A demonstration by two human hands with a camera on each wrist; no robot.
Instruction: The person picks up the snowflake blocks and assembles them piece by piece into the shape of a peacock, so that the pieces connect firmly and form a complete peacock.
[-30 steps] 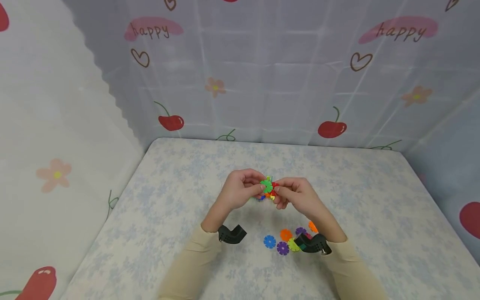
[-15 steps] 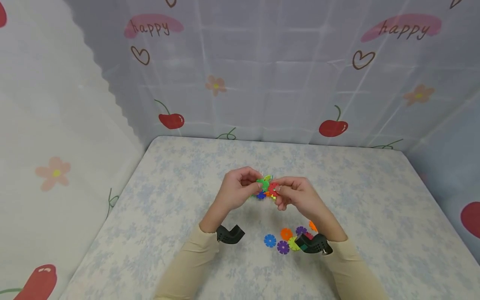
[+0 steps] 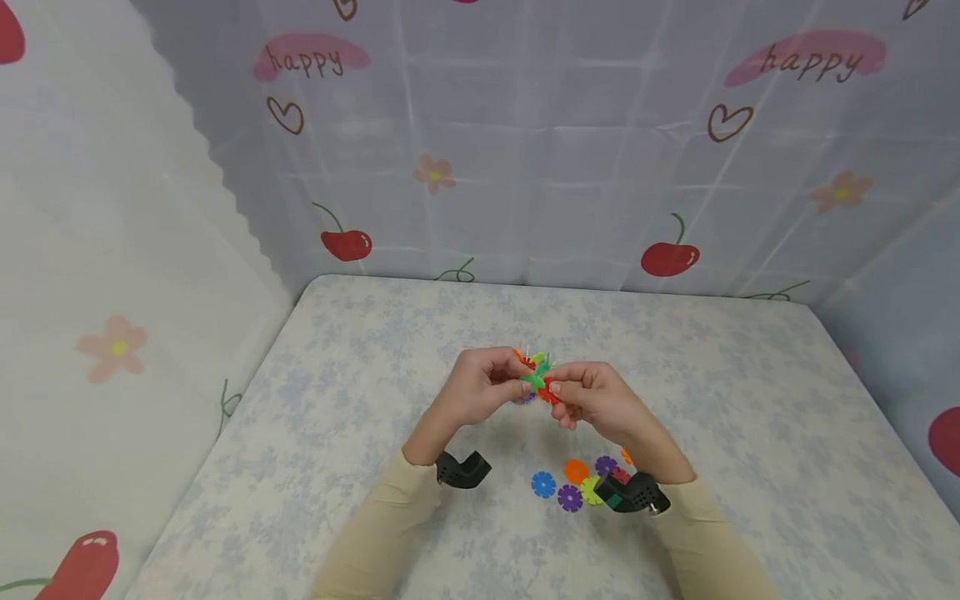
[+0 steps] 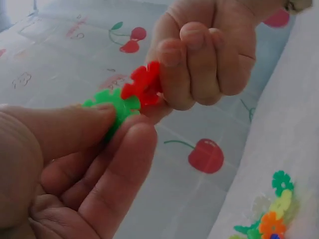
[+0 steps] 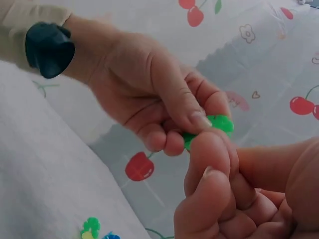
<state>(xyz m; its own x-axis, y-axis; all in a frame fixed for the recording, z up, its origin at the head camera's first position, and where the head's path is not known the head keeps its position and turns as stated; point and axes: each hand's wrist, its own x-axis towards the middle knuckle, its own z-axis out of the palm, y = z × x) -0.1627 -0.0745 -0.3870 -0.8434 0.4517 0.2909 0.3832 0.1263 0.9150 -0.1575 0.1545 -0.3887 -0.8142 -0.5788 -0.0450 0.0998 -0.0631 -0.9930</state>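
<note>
Over the middle of the table, my left hand (image 3: 480,389) pinches a green notched snowflake disc (image 4: 118,107) between thumb and fingers. Facing it, my right hand (image 3: 598,398) pinches a red notched disc (image 4: 143,85). In the left wrist view the two discs meet at their edges; whether their slots interlock cannot be made out. Fingers cover part of both. The right wrist view shows the green disc (image 5: 223,124) under the left thumb, while the red one is hidden there. Just beyond the hands lies a cluster of coloured discs (image 4: 272,224), partly hidden in the head view.
Nearer the body lie several loose discs, among them a blue disc (image 3: 543,484), an orange disc (image 3: 576,471) and a purple disc (image 3: 570,498). The right wrist camera (image 3: 633,493) covers some. A printed curtain (image 3: 525,167) stands behind the table (image 3: 360,333).
The red disc turned its face toward the head camera, then tilted away again. The green disc has tipped from face-on to slanted. Both hands stay close together, with the discs held throughout.
</note>
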